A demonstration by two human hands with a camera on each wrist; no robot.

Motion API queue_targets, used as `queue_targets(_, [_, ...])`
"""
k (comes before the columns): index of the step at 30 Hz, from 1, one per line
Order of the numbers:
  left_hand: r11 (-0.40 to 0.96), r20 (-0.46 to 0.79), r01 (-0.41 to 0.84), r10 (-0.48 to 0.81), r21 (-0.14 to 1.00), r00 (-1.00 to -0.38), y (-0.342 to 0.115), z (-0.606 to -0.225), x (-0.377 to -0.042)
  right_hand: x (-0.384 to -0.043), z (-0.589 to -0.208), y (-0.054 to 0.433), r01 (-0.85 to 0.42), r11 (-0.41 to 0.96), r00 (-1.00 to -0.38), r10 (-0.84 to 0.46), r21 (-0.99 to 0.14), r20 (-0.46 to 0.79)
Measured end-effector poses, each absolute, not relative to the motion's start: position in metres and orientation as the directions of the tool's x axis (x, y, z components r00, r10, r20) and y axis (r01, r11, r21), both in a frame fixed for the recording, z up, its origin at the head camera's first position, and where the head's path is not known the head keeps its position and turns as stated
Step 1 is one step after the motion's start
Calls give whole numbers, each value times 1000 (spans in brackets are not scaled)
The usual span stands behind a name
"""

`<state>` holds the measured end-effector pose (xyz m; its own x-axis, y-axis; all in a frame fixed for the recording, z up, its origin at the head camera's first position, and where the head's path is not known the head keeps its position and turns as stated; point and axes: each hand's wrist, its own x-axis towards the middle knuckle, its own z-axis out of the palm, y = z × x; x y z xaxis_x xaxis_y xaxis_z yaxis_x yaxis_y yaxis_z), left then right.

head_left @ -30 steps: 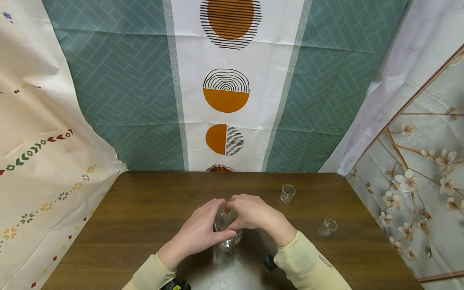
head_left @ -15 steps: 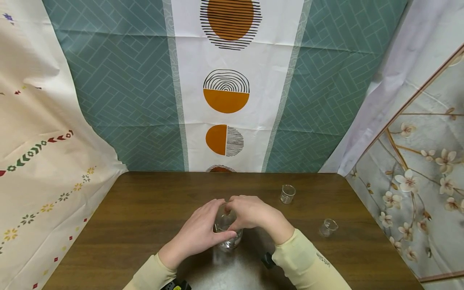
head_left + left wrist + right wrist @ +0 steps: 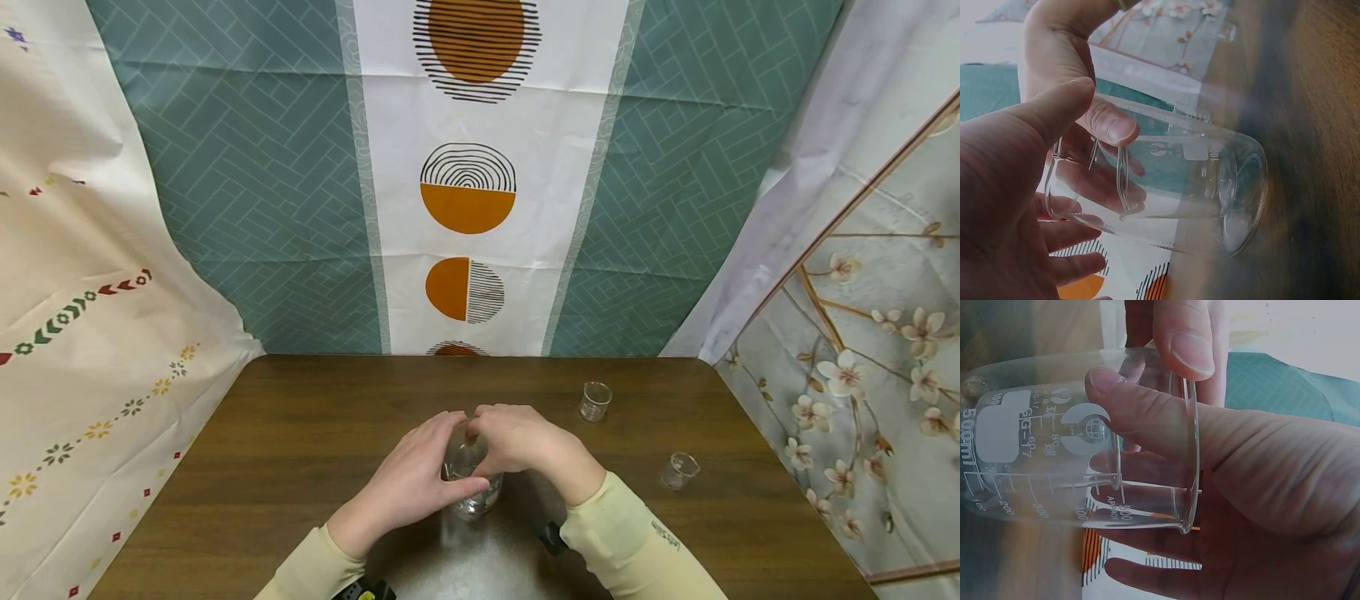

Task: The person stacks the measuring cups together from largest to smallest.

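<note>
A large clear glass beaker (image 3: 476,502) with a 500 ml scale stands upright on the table in front of me. Inside it sits a smaller glass beaker (image 3: 1004,434), its white print seen through the outer wall. My left hand (image 3: 408,477) holds the large beaker around its upper side, thumb at the rim. From the other side my right hand (image 3: 528,448) reaches over that rim (image 3: 1194,450). Its thumb (image 3: 1107,387) lies inside the large beaker at the small one's rim, pinching it with fingers seen through the glass.
Two more small glass beakers stand on the brown wooden table (image 3: 330,425): one toward the back (image 3: 595,403), another farther right (image 3: 679,472). Patterned cloths (image 3: 285,208) hang behind the table and along both sides.
My right forearm has shifted very slightly to the left. Both hands and the nested beakers otherwise stay in place.
</note>
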<state>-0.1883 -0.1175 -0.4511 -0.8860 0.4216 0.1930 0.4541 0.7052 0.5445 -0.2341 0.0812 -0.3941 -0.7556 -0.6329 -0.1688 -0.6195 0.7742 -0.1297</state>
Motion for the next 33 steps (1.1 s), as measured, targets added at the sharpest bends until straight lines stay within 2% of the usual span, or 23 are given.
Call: queue_targets(33, [702,204,468,430,537,-879,-118,-451,-189,-233,-394,77,-612,787,-768,-615,-79,-181])
